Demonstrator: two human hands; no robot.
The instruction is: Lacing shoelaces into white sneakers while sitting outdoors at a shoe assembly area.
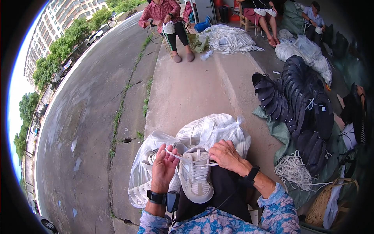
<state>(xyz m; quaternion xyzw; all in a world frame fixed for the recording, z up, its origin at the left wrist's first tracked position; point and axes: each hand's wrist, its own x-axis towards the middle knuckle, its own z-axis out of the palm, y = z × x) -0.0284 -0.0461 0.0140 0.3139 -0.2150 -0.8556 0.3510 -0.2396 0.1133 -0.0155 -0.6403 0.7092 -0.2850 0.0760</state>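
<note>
L hand (pixel 163 167) pinches white lace (pixel 183 158) taut; R hand (pixel 226 156) fingers closed on lace at sneaker (pixel 194 175) eyelets. Mid-lacing, judging; next eyelet needs feeding lace tip.

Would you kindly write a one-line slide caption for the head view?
Both hands, left hand and right hand, thread a white lace through a pale sneaker on the lap, outdoors.

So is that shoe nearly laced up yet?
Partly. The white shoe on the lap already has lace crossing its lower eyelets. Now the left hand pulls one lace end out sideways while the right hand works at the top eyelets. No bow shows yet, and the clear bag in front holds more shoes.
</note>
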